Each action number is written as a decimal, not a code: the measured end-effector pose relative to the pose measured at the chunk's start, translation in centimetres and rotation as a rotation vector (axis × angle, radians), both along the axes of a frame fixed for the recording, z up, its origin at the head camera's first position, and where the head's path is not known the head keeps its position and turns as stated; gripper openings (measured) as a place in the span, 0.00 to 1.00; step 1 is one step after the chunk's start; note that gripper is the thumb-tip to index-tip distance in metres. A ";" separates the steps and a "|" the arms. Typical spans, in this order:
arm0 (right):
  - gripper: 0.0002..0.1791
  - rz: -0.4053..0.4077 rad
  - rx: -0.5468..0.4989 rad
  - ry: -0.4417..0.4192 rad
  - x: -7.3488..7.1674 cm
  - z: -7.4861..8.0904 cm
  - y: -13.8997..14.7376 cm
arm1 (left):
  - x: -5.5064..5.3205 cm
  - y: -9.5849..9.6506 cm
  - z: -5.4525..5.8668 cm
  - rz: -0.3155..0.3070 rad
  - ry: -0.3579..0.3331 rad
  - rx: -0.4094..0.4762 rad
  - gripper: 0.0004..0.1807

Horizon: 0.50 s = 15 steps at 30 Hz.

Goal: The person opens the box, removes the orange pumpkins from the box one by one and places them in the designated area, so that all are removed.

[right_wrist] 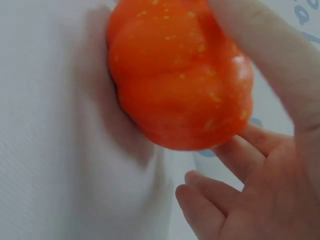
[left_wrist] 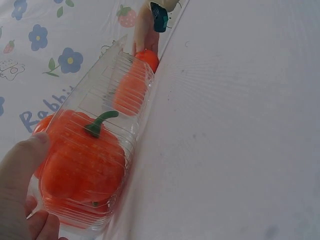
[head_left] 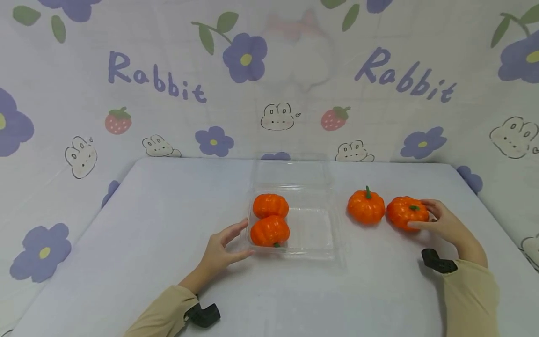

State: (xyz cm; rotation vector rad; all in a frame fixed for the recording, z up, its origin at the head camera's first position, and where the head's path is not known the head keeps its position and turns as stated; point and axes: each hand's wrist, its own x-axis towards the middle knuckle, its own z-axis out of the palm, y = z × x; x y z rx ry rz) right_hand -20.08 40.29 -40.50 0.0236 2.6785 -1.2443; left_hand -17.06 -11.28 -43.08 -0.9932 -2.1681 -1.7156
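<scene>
My left hand holds the near left corner of a clear plastic container, thumb on the front and fingers along the left wall. Two small orange pumpkins lie in the container's left half: a back pumpkin and a front pumpkin. Through the ribbed wall the left wrist view shows a pumpkin's green stem. On the right, my right hand grips an orange pumpkin between thumb and fingers. In the right wrist view that pumpkin is close to the white surface; whether it touches is unclear.
Another orange pumpkin stands upright between the container and my right hand. The container's lid is folded open toward the back. A printed cloth hangs behind the white table.
</scene>
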 end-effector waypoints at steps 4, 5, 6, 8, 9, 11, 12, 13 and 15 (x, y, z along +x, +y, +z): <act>0.47 0.007 -0.019 0.047 0.3 0.6 0.4 | 0.0 0.1 0.0 0.000 -0.002 0.002 0.32; 0.46 0.005 -0.024 0.070 0.4 0.7 0.5 | 0.0 0.1 0.0 0.000 -0.005 0.002 0.32; 0.46 0.002 -0.032 0.096 0.5 0.8 0.6 | 0.0 0.1 0.0 -0.001 -0.008 0.001 0.32; 0.45 -0.006 -0.051 0.141 0.6 1.1 0.7 | 0.0 0.1 0.1 0.000 -0.013 0.001 0.32; 0.45 -0.010 -0.055 0.159 0.6 1.2 0.7 | 0.0 0.2 0.1 0.000 -0.014 0.001 0.32; 0.45 -0.015 -0.071 0.193 0.6 1.5 0.5 | 0.1 0.1 0.1 0.003 -0.017 0.001 0.32; 0.45 -0.016 -0.079 0.208 0.5 1.7 0.4 | 0.1 0.1 0.1 0.005 -0.018 0.000 0.32; 0.46 -0.019 -0.078 0.224 0.5 1.9 0.2 | 0.1 0.1 0.1 0.007 -0.017 -0.002 0.32; 0.46 -0.027 -0.072 0.263 0.5 2.3 -0.3 | 0.1 0.1 0.1 0.011 -0.017 -0.006 0.32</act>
